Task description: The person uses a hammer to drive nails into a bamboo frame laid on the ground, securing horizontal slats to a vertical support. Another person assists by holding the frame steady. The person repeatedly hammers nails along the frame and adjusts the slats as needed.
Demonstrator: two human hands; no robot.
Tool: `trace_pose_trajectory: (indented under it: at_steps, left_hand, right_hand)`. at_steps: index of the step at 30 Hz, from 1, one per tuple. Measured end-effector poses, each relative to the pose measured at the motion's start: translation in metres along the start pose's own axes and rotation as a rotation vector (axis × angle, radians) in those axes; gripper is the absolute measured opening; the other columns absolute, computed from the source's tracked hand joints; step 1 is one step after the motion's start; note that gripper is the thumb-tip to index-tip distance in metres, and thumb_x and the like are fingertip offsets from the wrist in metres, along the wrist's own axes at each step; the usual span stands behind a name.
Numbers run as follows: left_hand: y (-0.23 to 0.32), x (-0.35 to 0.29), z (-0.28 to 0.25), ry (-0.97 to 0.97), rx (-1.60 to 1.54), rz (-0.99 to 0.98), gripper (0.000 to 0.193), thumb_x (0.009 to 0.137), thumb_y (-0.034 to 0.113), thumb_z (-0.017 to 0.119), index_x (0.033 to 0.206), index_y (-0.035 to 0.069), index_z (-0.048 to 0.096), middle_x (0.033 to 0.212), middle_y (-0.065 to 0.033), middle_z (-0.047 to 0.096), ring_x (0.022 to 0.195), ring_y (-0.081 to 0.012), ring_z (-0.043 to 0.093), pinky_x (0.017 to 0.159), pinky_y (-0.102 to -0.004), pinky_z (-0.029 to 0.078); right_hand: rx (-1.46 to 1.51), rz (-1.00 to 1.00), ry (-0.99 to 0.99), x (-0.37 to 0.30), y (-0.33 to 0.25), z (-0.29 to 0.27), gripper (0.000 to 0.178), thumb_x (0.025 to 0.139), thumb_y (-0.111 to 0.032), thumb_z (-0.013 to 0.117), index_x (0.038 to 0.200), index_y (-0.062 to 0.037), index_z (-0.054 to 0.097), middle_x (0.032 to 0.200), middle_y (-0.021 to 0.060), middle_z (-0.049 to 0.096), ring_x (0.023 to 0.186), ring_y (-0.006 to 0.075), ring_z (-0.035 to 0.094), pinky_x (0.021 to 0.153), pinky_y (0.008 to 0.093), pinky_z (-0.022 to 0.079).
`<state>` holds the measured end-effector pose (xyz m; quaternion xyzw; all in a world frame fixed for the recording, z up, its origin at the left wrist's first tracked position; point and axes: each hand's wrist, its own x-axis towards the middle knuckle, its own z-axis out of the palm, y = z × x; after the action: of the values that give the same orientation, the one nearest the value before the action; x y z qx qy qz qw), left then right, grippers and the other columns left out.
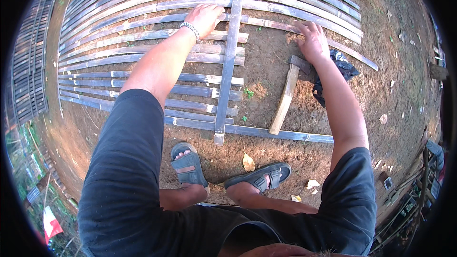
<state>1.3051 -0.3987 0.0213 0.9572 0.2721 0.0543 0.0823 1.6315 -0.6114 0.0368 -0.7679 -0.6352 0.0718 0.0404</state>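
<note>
A bamboo slat [352,54] runs beneath both hands, its right end reaching past its neighbours. My left hand [204,20], a chain bracelet on its wrist, is closed over this slat, just left of a flat bamboo crosspiece [230,62]. Farther right, my right hand [313,43] straddles the same slat with bent fingers and thumb; its grip is partly hidden. Below that hand lies a wooden-handled hammer-like tool [285,97], its dark head partly in shadow. Beside my right forearm is a crumpled black plastic bag [342,66].
Several more bamboo slats [138,47] lie side by side on brown soil, crossed by the crosspiece. One long slat [285,134] forms the near edge, in front of my sandalled feet [190,164]. Another slatted panel [31,66] stands far left; dry leaves [248,162] lie about.
</note>
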Motion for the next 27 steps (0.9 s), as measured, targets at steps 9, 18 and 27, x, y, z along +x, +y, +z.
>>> trace_pose_trajectory:
  at_steps: [9,18,27]
  left_hand:
    - [0.096,-0.026,0.047,0.550,-0.387,-0.372,0.034,0.090,0.008,0.061,0.124,0.007,0.059,0.114,-0.0147,0.067,0.108,-0.0354,0.062,0.096,-0.0473,0.048]
    - [0.111,-0.008,0.071,0.528,-0.270,-0.712,0.046,0.084,0.001,0.055,0.128,0.010,0.050,0.110,-0.0144,0.058,0.110,-0.0362,0.056,0.093,-0.0540,0.039]
    - [0.111,-0.008,0.074,0.430,-0.250,-0.774,0.049,0.079,0.003,0.056,0.127,0.012,0.052,0.110,-0.0118,0.059,0.110,-0.0337,0.057,0.093,-0.0516,0.038]
  right_hand:
    - [0.213,-0.104,-0.043,-0.042,-0.096,-0.010,0.057,0.092,-0.029,0.072,0.144,-0.0158,0.053,0.139,0.0166,0.051,0.132,0.0335,0.048,0.117,0.0438,0.038]
    - [0.579,-0.079,-0.070,-0.076,-0.125,-0.013,0.060,0.082,-0.019,0.080,0.137,-0.0120,0.058,0.133,0.0163,0.054,0.125,0.0376,0.051,0.108,0.0458,0.045]
    - [0.732,0.165,0.029,-0.031,-0.141,0.004,0.054,0.082,-0.014,0.080,0.132,-0.0073,0.061,0.125,0.0165,0.059,0.120,0.0371,0.055,0.106,0.0459,0.045]
